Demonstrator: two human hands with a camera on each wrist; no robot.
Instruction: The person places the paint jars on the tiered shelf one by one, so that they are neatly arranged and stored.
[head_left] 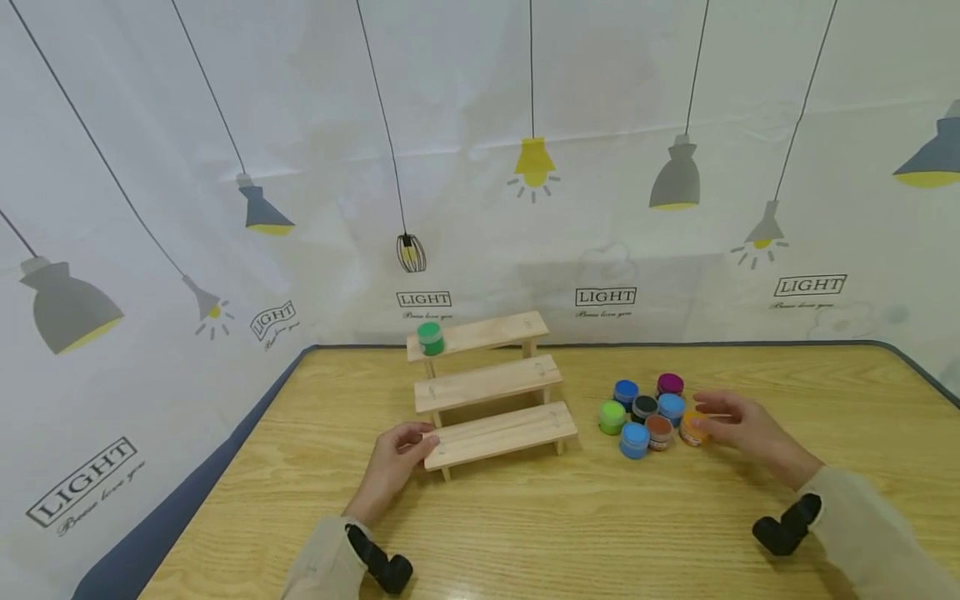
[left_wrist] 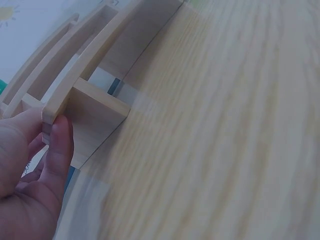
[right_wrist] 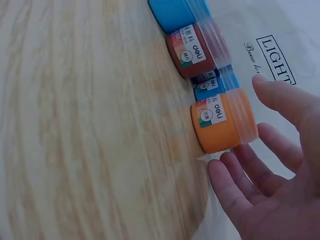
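A three-step wooden rack [head_left: 501, 435] stands on the table, and a green paint jar [head_left: 431, 339] sits at the left end of its top step. My left hand [head_left: 397, 460] pinches the left end of the lowest step between thumb and fingers, as the left wrist view [left_wrist: 37, 165] also shows. Beside the orange paint jar [right_wrist: 220, 125], at the right of a group of jars, is my right hand [head_left: 738, 429]. Its thumb and fingers are spread around the jar's side without gripping it. Whether a fingertip touches the jar, I cannot tell.
Grouped with the orange jar are a brown jar [head_left: 659, 433], a light green jar [head_left: 612, 417], a black jar [head_left: 644, 408], a purple jar [head_left: 670, 386] and several blue jars [head_left: 634, 440]. A lamp-patterned cloth [head_left: 480, 233] hangs behind the wooden table [head_left: 570, 533].
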